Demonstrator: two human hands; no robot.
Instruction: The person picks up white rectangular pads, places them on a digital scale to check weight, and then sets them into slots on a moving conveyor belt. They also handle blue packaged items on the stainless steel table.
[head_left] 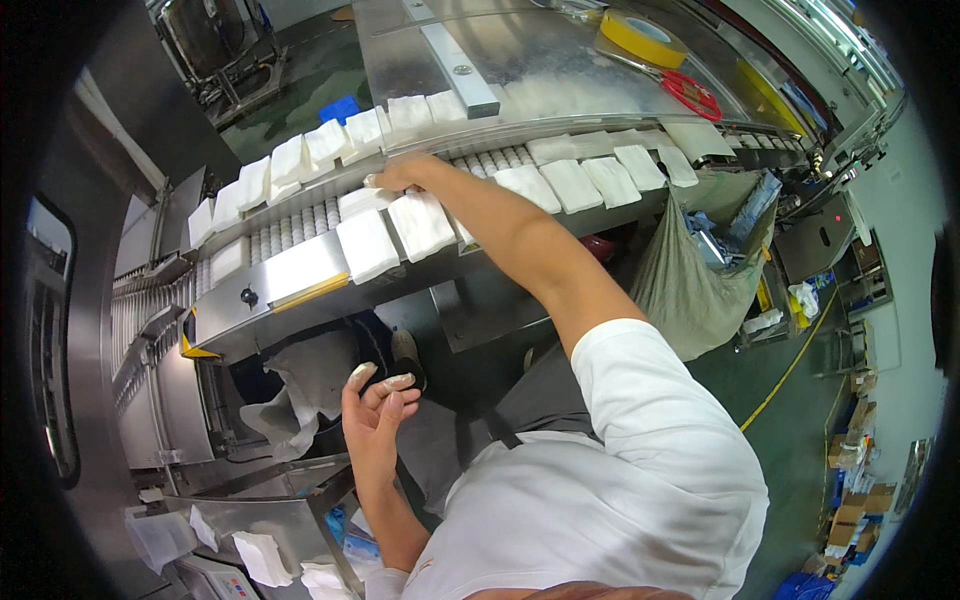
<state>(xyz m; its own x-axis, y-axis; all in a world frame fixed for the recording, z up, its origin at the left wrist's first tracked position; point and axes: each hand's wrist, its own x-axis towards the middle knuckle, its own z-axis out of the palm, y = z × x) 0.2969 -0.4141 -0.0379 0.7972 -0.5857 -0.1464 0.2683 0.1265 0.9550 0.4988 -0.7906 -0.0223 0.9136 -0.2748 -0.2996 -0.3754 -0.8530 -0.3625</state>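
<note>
A long steel conveyor (312,262) runs across the upper half of the frame, from left to right. Over its far side, at the upper centre, lies a broad clear-topped steel cover (560,55). A pale cloth sack (680,300) hangs right of centre, with blue material in its mouth.

The right hand (405,172) reaches onto the conveyor at upper centre, its fingertips at a folded white pad (363,202); whether they are clamped on it, I cannot tell. The left hand (378,412) is raised below the conveyor, left of centre, its fingers slightly curled and apart, holding nothing visible, with white coverings on some fingertips. Two more white pads (421,226) lie on the near ledge, just below the right hand.

At the upper right, a yellow tape roll (640,42) and red-handled scissors (672,86) rest on the cover. A black knob (249,296) sits on the conveyor's left front.
</note>
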